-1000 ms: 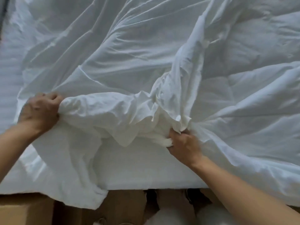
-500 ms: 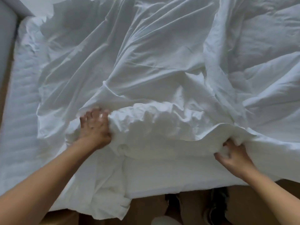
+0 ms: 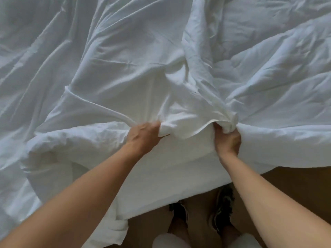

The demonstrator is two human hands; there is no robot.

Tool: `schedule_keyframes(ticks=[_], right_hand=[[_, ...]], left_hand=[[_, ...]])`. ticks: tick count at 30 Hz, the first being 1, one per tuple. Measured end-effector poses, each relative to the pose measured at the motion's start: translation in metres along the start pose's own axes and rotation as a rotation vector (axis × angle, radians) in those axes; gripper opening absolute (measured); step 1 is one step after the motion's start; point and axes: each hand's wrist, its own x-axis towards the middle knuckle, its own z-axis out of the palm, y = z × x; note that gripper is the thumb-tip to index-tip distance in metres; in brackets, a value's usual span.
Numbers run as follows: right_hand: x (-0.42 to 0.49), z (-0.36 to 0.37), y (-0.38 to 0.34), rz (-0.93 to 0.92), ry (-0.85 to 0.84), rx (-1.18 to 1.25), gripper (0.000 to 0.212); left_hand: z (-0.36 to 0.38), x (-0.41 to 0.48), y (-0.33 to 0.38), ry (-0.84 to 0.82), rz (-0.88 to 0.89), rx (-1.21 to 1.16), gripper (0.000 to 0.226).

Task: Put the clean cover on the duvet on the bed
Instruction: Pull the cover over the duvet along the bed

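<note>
Both hands clench white cloth at the near edge of the bed (image 3: pixel 170 187): the left hand (image 3: pixel 143 136) grips a hem fold, the right hand (image 3: pixel 227 140) a gathered wad. The cover (image 3: pixel 125 74) and duvet (image 3: pixel 279 104) spread away from them, the hem running sideways between the fists.

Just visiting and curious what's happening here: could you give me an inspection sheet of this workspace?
Surface: bed, draped in white bedding that overhangs its near edge.
Job's things: cover, creased, spread across the bed; duvet, puffy, on the right.
Clutter: nothing seen.
Hands: left hand grips a fold of the cover; right hand grips a bunched wad of it.
Cables: nothing seen.
Surroundings: wooden floor; dark shoes by the bed edge.
</note>
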Motion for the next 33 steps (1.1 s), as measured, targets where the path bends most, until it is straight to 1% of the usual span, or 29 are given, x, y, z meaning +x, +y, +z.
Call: schedule_keyframes(ticks=[1, 3, 5, 6, 8, 11, 12, 14, 16, 18, 19, 20, 21, 23, 24, 25, 26, 28, 29, 31, 33], right_hand=[[0.008, -0.009, 0.007, 0.008, -0.013, -0.015, 0.027], [0.019, -0.023, 0.015, 0.014, -0.028, -0.027, 0.026], [0.022, -0.033, 0.015, 0.003, -0.073, -0.011, 0.023], [0.022, -0.040, 0.014, 0.020, -0.099, 0.039, 0.023], [0.025, -0.061, 0.014, 0.083, -0.132, 0.219, 0.026], [0.041, -0.105, 0.024, 0.224, -0.121, 0.442, 0.043], [0.050, -0.122, 0.029, 0.264, -0.120, 0.501, 0.050], [0.066, -0.153, 0.036, 0.281, -0.133, 0.560, 0.060], [0.074, -0.169, 0.039, 0.258, -0.145, 0.542, 0.058], [0.075, -0.171, 0.041, 0.246, -0.139, 0.524, 0.059], [0.075, -0.170, 0.043, 0.257, -0.178, 0.536, 0.063], [0.074, -0.171, 0.046, 0.287, -0.274, 0.575, 0.069], [0.075, -0.174, 0.049, 0.341, -0.429, 0.646, 0.076], [0.079, -0.181, 0.053, 0.436, -0.829, 0.774, 0.095], [0.081, -0.182, 0.053, 0.481, -0.996, 0.824, 0.102], [0.082, -0.181, 0.051, 0.530, -1.108, 0.854, 0.104], [0.082, -0.177, 0.045, 0.568, -1.160, 0.863, 0.098], [0.079, -0.165, 0.030, 0.534, -1.172, 0.797, 0.067], [0.077, -0.157, 0.023, 0.498, -1.172, 0.748, 0.054], [0.073, -0.145, 0.010, 0.449, -1.231, 0.667, 0.044], [0.067, -0.138, -0.003, 0.414, -1.327, 0.564, 0.041]], left_hand=[[0.001, -0.005, -0.006, -0.005, 0.037, -0.004, 0.032], [0.000, -0.015, -0.013, -0.015, 0.094, 0.008, 0.032], [-0.007, -0.022, -0.016, 0.005, 0.117, -0.002, 0.040], [-0.010, -0.024, -0.016, 0.010, 0.125, -0.002, 0.045], [-0.017, -0.027, -0.013, 0.009, 0.127, 0.009, 0.056], [-0.022, -0.038, -0.015, 0.029, 0.116, 0.018, 0.066], [-0.023, -0.043, -0.017, 0.058, 0.126, 0.019, 0.065], [-0.023, -0.050, -0.020, 0.100, 0.164, 0.048, 0.053], [-0.021, -0.055, -0.020, 0.093, 0.178, 0.055, 0.042], [-0.018, -0.060, -0.016, 0.060, 0.146, 0.074, 0.044], [-0.018, -0.063, -0.013, 0.044, 0.121, 0.091, 0.049], [-0.018, -0.066, -0.010, 0.021, 0.092, 0.097, 0.053], [-0.019, -0.067, -0.005, -0.015, 0.070, 0.099, 0.057], [-0.023, -0.063, 0.009, -0.078, 0.048, 0.140, 0.072], [-0.025, -0.058, 0.019, -0.075, 0.060, 0.165, 0.081], [-0.026, -0.052, 0.033, -0.041, 0.079, 0.172, 0.088], [-0.027, -0.043, 0.050, 0.009, 0.101, 0.157, 0.094], [-0.028, -0.020, 0.089, 0.073, 0.148, 0.099, 0.102], [-0.028, -0.006, 0.107, 0.072, 0.154, 0.074, 0.104], [-0.022, 0.018, 0.138, 0.018, 0.101, 0.055, 0.103], [-0.014, 0.032, 0.155, -0.053, 0.006, 0.090, 0.097]])
